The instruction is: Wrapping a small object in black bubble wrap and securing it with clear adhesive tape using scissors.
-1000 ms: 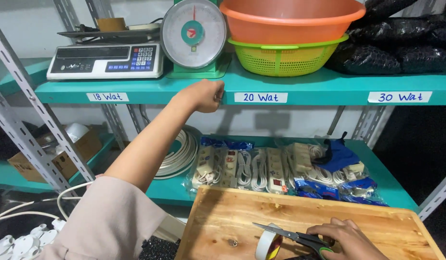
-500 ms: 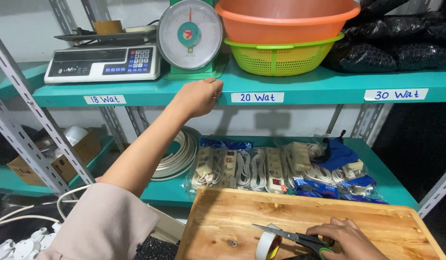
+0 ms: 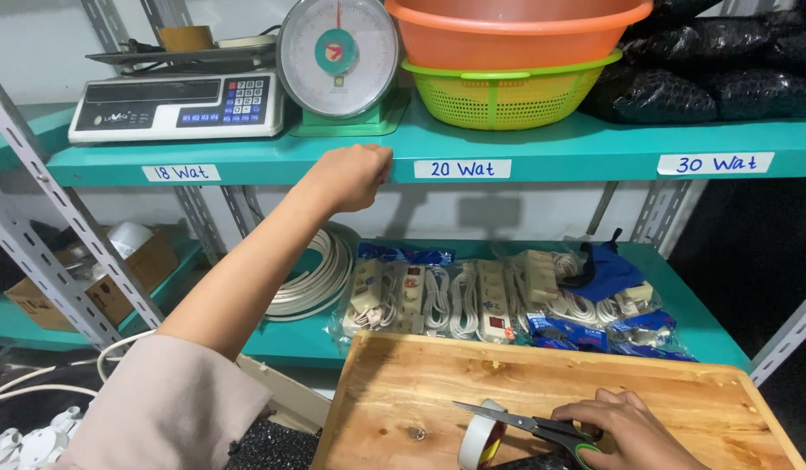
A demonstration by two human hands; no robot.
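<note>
My left hand (image 3: 351, 177) reached up with the arm stretched out, fingers curled shut against the front edge of the smooth teal shelf (image 3: 551, 144). My right hand (image 3: 625, 426) lay on the grainy wooden table (image 3: 542, 383), clamped on the scissors (image 3: 529, 423) (blades parted, beside a tape roll (image 3: 478, 435)).

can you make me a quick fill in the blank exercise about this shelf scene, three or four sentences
1. The left hand is closed on the front edge of the teal ____.
2. The right hand rests on a pair of ____ beside the roll of tape.
3. The orange bowl sits inside a ____ colander.
4. The dial scale stands to the ____ of the digital scale.

Missing words: shelf; scissors; green; right
</note>
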